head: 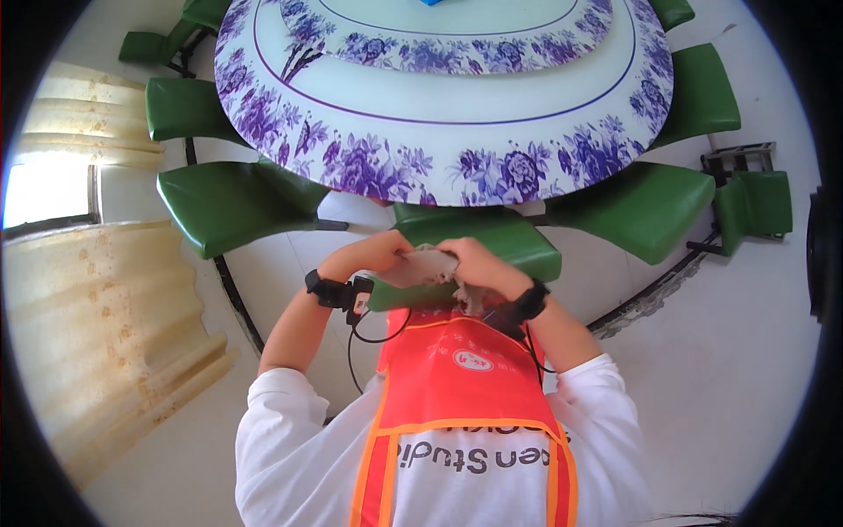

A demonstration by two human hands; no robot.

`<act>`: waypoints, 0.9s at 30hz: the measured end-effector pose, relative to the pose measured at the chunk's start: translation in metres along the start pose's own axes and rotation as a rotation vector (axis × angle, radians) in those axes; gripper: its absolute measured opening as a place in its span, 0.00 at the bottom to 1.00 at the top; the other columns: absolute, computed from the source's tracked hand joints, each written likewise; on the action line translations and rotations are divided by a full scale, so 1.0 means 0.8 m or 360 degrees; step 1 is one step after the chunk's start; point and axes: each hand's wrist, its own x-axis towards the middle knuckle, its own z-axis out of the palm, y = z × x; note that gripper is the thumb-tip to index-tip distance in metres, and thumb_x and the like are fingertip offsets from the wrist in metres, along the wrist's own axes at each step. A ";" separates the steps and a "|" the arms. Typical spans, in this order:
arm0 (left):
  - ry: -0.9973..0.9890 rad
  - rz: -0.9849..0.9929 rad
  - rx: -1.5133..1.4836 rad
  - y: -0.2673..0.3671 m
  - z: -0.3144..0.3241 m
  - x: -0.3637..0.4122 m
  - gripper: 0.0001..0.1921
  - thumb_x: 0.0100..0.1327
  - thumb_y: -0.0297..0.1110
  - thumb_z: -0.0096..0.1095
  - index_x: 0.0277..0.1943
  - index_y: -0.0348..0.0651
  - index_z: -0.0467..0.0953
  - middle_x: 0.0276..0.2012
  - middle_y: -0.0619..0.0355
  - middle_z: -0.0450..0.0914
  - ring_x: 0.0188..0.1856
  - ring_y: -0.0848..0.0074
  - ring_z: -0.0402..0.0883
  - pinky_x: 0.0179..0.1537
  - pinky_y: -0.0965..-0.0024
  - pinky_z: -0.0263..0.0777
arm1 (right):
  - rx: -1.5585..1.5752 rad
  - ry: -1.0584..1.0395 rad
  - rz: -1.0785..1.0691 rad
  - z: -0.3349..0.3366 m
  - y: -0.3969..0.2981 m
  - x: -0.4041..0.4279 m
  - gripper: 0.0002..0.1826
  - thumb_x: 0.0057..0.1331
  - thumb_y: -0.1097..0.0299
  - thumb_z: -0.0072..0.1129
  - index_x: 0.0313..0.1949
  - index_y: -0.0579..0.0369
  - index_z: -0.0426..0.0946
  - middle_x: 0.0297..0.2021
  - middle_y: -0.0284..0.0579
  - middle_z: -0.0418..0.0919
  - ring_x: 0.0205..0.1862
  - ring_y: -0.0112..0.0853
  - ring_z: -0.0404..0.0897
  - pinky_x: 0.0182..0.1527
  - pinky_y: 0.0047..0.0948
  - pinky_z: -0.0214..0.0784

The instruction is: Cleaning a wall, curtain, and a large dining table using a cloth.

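A greyish-beige cloth point(425, 267) is stretched between my two hands, just in front of my red apron point(454, 382). My left hand point(379, 249) grips its left end, and my right hand point(471, 257) pinches the top at the right. From below my right hand, a bunched part of the cloth hangs down. Behind and beneath it is the green seat back of a chair point(520, 247), tucked against the round table. Black straps with small devices and cables circle both wrists.
Ahead stands a round table point(448, 99) with a purple floral border and a raised turntable point(435, 56). A blue object point(431, 2) lies on it at the top edge. Green chairs point(230, 204) ring the table. Yellowish curtains point(112, 329) hang by a window at left.
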 end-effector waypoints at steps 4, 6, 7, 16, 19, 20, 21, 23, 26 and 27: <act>0.0419 0.0395 -0.0027 -0.017 -0.074 0.009 0.09 0.49 0.24 0.53 0.35 0.35 0.75 0.25 0.49 0.75 0.25 0.71 0.71 0.30 0.70 0.66 | -0.0096 0.0240 -0.0177 -0.063 -0.037 0.066 0.14 0.49 0.79 0.53 0.38 0.60 0.73 0.34 0.50 0.76 0.35 0.39 0.76 0.39 0.29 0.67; 0.0562 0.0321 0.0116 -0.020 -0.118 0.020 0.08 0.50 0.23 0.54 0.35 0.35 0.75 0.31 0.49 0.76 0.29 0.64 0.74 0.33 0.70 0.66 | -0.0338 0.0401 -0.0340 -0.077 -0.051 0.108 0.12 0.47 0.80 0.52 0.34 0.59 0.72 0.31 0.46 0.74 0.35 0.42 0.73 0.38 0.32 0.66; 0.0592 0.0236 0.0179 -0.017 -0.138 0.031 0.08 0.51 0.22 0.54 0.36 0.35 0.75 0.35 0.49 0.77 0.32 0.62 0.75 0.35 0.69 0.67 | -0.0340 0.0406 -0.0328 -0.081 -0.050 0.129 0.12 0.47 0.80 0.52 0.34 0.59 0.72 0.31 0.46 0.74 0.35 0.42 0.73 0.38 0.32 0.66; 0.0937 0.0383 0.0429 -0.167 -0.098 0.168 0.21 0.48 0.14 0.45 0.46 0.39 0.72 0.55 0.46 0.66 0.57 0.55 0.63 0.56 0.57 0.58 | -0.0917 0.0775 -0.0299 -0.021 0.077 0.238 0.11 0.50 0.79 0.49 0.35 0.55 0.69 0.34 0.49 0.68 0.39 0.44 0.70 0.39 0.39 0.63; 0.0886 0.0450 0.0584 -0.183 -0.063 0.178 0.24 0.47 0.14 0.47 0.50 0.39 0.68 0.62 0.47 0.53 0.66 0.58 0.48 0.60 0.47 0.46 | -0.0910 0.0653 -0.0157 -0.016 0.102 0.224 0.10 0.50 0.79 0.49 0.34 0.55 0.70 0.33 0.48 0.68 0.39 0.44 0.69 0.39 0.38 0.63; 0.0827 0.0438 0.0522 -0.180 -0.061 0.186 0.24 0.47 0.14 0.48 0.50 0.38 0.68 0.64 0.48 0.49 0.67 0.57 0.44 0.61 0.45 0.44 | -0.0883 0.0638 -0.0121 -0.022 0.109 0.221 0.10 0.49 0.78 0.49 0.34 0.56 0.71 0.33 0.47 0.68 0.39 0.43 0.69 0.39 0.38 0.63; 0.0831 0.0435 0.0510 -0.179 -0.065 0.193 0.24 0.47 0.14 0.48 0.50 0.38 0.68 0.64 0.48 0.49 0.67 0.57 0.44 0.61 0.45 0.44 | -0.0888 0.0626 -0.0121 -0.031 0.111 0.223 0.10 0.49 0.78 0.49 0.34 0.56 0.71 0.33 0.47 0.68 0.39 0.43 0.69 0.39 0.38 0.63; 0.0846 0.0507 0.0384 -0.172 -0.066 0.212 0.24 0.47 0.14 0.48 0.50 0.38 0.68 0.64 0.48 0.49 0.67 0.57 0.44 0.61 0.46 0.44 | -0.0816 0.0697 -0.0090 -0.057 0.113 0.216 0.17 0.42 0.85 0.49 0.35 0.56 0.73 0.33 0.45 0.67 0.39 0.42 0.69 0.39 0.36 0.64; 0.0921 0.0511 0.0322 -0.148 -0.077 0.237 0.24 0.47 0.15 0.49 0.51 0.39 0.68 0.64 0.49 0.49 0.67 0.59 0.44 0.63 0.50 0.44 | -0.0946 0.0751 -0.0082 -0.098 0.126 0.224 0.15 0.41 0.85 0.51 0.31 0.56 0.73 0.31 0.44 0.67 0.38 0.42 0.69 0.39 0.36 0.63; 0.0954 0.0509 0.0289 -0.144 -0.079 0.244 0.24 0.48 0.16 0.49 0.51 0.39 0.67 0.64 0.49 0.49 0.67 0.60 0.45 0.63 0.52 0.44 | -0.1040 0.0754 -0.0075 -0.104 0.129 0.229 0.14 0.42 0.83 0.52 0.30 0.55 0.72 0.30 0.44 0.67 0.38 0.41 0.69 0.38 0.37 0.63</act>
